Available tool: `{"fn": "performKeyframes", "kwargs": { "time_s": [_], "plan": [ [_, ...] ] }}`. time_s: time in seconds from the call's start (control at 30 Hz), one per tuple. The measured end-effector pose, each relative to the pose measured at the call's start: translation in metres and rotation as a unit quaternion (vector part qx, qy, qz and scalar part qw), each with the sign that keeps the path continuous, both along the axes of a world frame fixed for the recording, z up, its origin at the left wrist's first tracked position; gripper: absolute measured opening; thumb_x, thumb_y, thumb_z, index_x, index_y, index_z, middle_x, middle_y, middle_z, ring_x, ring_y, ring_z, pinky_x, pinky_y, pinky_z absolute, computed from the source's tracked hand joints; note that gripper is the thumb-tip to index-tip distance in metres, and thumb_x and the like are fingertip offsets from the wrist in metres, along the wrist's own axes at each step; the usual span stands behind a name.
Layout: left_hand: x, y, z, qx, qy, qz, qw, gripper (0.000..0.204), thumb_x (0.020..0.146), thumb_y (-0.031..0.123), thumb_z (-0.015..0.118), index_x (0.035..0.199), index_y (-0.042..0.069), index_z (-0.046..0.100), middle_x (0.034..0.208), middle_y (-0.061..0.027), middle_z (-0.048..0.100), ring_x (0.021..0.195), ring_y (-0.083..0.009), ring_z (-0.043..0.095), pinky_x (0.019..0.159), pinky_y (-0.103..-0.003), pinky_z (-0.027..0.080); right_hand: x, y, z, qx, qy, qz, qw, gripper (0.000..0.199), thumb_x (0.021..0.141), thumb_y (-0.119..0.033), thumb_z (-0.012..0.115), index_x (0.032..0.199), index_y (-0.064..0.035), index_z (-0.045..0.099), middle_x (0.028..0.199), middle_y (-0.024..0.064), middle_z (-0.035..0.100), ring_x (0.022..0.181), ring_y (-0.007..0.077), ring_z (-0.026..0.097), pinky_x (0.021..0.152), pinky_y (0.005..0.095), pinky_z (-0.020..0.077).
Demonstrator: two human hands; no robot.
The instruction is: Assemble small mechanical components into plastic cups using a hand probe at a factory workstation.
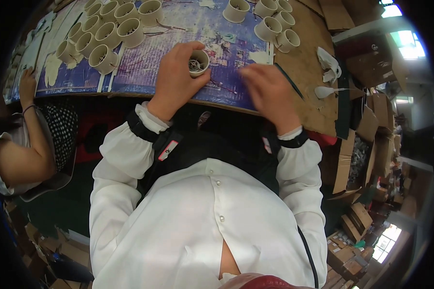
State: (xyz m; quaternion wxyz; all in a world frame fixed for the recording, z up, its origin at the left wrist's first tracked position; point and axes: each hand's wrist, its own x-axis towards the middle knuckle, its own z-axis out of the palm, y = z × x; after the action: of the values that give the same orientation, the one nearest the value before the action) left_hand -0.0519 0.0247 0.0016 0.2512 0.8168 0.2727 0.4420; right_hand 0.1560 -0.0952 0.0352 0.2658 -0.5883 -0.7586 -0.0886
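Observation:
My left hand is closed round a small cream-coloured cup at the near edge of the table, its thumb and fingers on either side of the rim. Inside the cup are metal-looking parts too small to make out. Thin dark red wires run from beside it to the right across the purple-blue table cover. To the right of the cup and apart from it, my right hand hovers over the cover with bent fingers. Motion smears those fingers, so I cannot tell whether they hold anything.
Several similar cups with wires stand at the far left, and another group at the far right. A crumpled white cloth and a white nozzle bottle lie at the right. A co-worker's arm reaches the table from the left.

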Motion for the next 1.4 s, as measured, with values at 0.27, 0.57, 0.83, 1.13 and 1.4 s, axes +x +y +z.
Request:
{"fn": "performKeyframes", "kwargs": {
  "time_s": [0.27,0.57,0.83,1.13,1.4],
  "plan": [
    [-0.012,0.011,-0.002,-0.010,-0.001,0.031,0.999,0.052,0.070,0.012,0.079,0.115,0.005,0.054,0.099,-0.0145,0.062,0.088,-0.0332,0.062,0.075,-0.041,0.050,0.056,-0.028,0.015,-0.203,-0.134,-0.290,0.925,0.024,0.084,-0.010,0.063,0.108,-0.0090,0.063,0.099,0.0144,0.064,0.093,0.0345,0.061,0.074,0.0431,0.0501],
    [-0.014,0.011,-0.004,-0.005,-0.004,0.039,0.999,0.055,0.070,0.012,0.079,0.117,0.005,0.052,0.101,-0.0150,0.062,0.089,-0.0338,0.061,0.076,-0.041,0.050,0.078,-0.033,0.013,-0.162,-0.135,-0.223,0.952,0.021,0.085,-0.008,0.064,0.106,-0.0060,0.063,0.097,0.0136,0.064,0.089,0.0324,0.062,0.073,0.0402,0.0504],
    [-0.015,0.009,-0.006,0.025,0.011,0.035,0.999,0.060,0.069,0.010,0.080,0.120,0.007,0.050,0.107,-0.0138,0.060,0.098,-0.0336,0.058,0.084,-0.042,0.046,0.003,0.034,0.049,-0.057,0.355,-0.076,0.930,0.014,0.093,-0.008,0.063,0.105,-0.0032,0.063,0.092,0.0008,0.065,0.081,0.0084,0.061,0.072,0.0231,0.0478],
    [-0.014,0.010,-0.007,0.040,0.010,0.028,0.999,0.068,0.067,0.008,0.080,0.127,0.007,0.047,0.110,-0.0135,0.059,0.101,-0.0341,0.057,0.087,-0.042,0.045,-0.024,0.073,-0.003,-0.101,0.281,0.039,0.953,0.014,0.093,-0.005,0.063,0.107,-0.0023,0.062,0.096,0.0054,0.067,0.083,0.0099,0.062,0.074,0.0218,0.0483],
    [-0.014,0.008,-0.007,0.006,0.003,0.012,1.000,0.070,0.068,0.007,0.080,0.129,0.006,0.046,0.115,-0.0134,0.058,0.101,-0.0332,0.058,0.086,-0.040,0.048,-0.034,0.079,0.010,-0.041,0.459,0.180,0.869,0.021,0.092,0.001,0.061,0.111,-0.0024,0.052,0.100,0.0116,0.066,0.090,0.0165,0.065,0.079,0.0270,0.0523]
  ]
}}
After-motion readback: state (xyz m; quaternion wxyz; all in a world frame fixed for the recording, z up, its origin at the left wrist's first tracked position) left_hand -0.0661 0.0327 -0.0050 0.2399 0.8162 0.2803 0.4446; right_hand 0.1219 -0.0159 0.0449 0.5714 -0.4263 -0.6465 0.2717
